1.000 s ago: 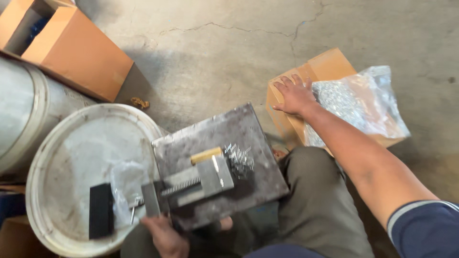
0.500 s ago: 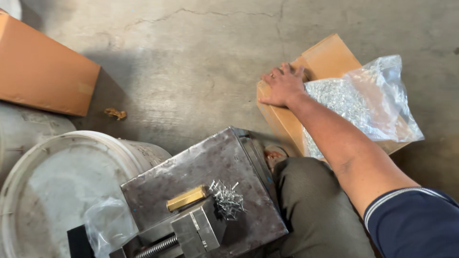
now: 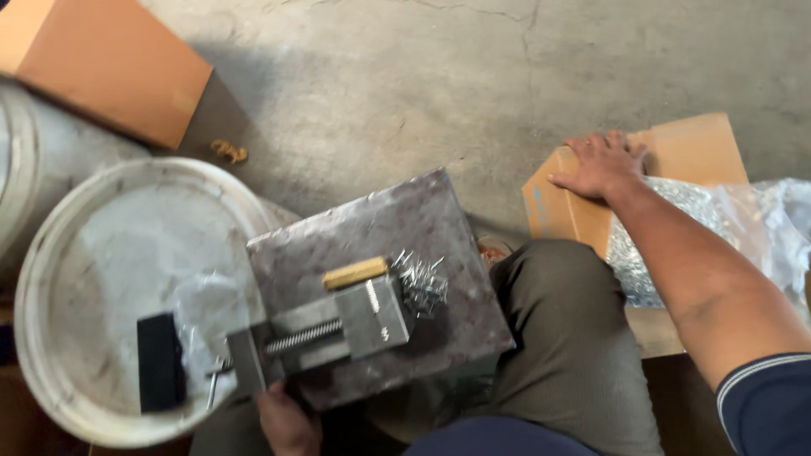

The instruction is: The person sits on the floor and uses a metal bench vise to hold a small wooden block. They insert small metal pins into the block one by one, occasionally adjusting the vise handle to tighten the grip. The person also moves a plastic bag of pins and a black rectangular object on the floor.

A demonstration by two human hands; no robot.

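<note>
Two hands, one heavy-looking job on the concrete floor.
Right hand (image 3: pixel 601 165) lies flat, fingers spread, on the brown cardboard box (image 3: pixel 564 207); left hand (image 3: pixel 285 418), fingers curled, steadies the small grey steel vise (image 3: pixel 338 329) at its near end.

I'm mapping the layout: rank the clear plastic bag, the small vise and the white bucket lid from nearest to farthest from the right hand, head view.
From the right hand resting on the cardboard box:
1. Clear plastic bag, right beside the hand's wrist.
2. Small vise, centre, on the metal plate.
3. White bucket lid, far left.
</note>
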